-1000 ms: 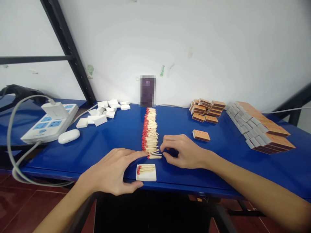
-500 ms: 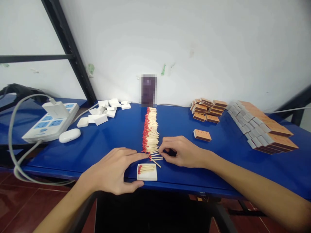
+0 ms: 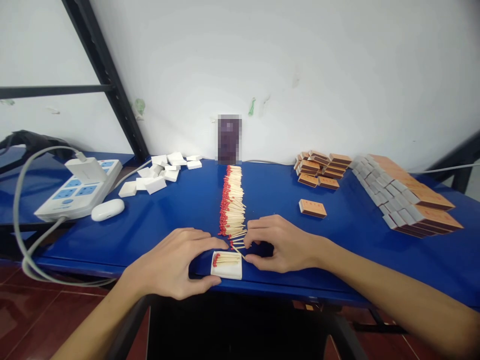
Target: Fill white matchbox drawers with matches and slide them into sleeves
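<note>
A small white matchbox tray (image 3: 226,273) lies near the table's front edge with several red-headed matches (image 3: 227,258) in it. My left hand (image 3: 180,262) is spread at the tray's left side, thumb by its lower left corner and index fingertip just above it. Behind the tray a long row of matches (image 3: 234,200) runs back toward the wall, heads to the left. My right hand (image 3: 279,243) is at the row's near right end, thumb and index finger apart, the thumb tip by the end of a slanting loose match (image 3: 239,252).
White trays (image 3: 155,184) are heaped at the back left, near a power strip (image 3: 77,192) and a white oval case (image 3: 107,209). One closed matchbox (image 3: 312,208) lies on the right, before stacked boxes (image 3: 330,165) and a larger stack (image 3: 408,200). A pixelated dark object (image 3: 229,140) stands against the wall.
My right hand has moved slightly toward the table's front edge, and its thumb and index finger have spread around the near matches. My left hand has barely shifted.
</note>
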A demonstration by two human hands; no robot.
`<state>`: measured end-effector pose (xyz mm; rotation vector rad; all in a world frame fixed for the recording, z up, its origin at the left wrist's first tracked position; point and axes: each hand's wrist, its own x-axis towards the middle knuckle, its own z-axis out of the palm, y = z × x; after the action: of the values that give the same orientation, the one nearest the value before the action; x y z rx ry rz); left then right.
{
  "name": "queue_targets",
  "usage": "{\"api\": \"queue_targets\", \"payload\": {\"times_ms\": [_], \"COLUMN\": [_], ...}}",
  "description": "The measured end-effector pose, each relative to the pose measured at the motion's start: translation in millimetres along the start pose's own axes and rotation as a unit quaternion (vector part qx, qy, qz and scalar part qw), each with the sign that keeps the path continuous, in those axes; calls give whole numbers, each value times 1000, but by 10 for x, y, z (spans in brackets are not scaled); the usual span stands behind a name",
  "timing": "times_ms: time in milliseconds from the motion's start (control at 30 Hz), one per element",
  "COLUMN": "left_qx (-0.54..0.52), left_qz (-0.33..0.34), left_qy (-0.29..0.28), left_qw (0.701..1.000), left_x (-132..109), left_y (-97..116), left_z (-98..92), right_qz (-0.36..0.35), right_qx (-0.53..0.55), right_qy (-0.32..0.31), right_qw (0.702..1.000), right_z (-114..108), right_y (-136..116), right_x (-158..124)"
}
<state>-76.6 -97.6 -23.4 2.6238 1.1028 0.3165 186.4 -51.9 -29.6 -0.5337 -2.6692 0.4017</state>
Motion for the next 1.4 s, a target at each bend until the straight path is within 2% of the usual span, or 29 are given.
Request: {"api": "queue_targets", "payload": {"times_ms": [567, 1100, 1400], "left_qx": [-21, -27, -15], "left_qz": [4, 15, 11], "left_qy": [1, -3, -6], "left_qw": [1000, 1000, 1000], "left_x": [2, 30, 0], "left_y": [10, 20, 11], "left_z": [-5, -24, -16], "right_qz": [6, -4, 16], "right_qx": [14, -40, -57], "right_qy": [14, 19, 51], "right_qw": [1000, 999, 997], "right_z": [69, 59, 62], "right_y": [-41, -2, 10], "right_x": [36, 35, 27]}}
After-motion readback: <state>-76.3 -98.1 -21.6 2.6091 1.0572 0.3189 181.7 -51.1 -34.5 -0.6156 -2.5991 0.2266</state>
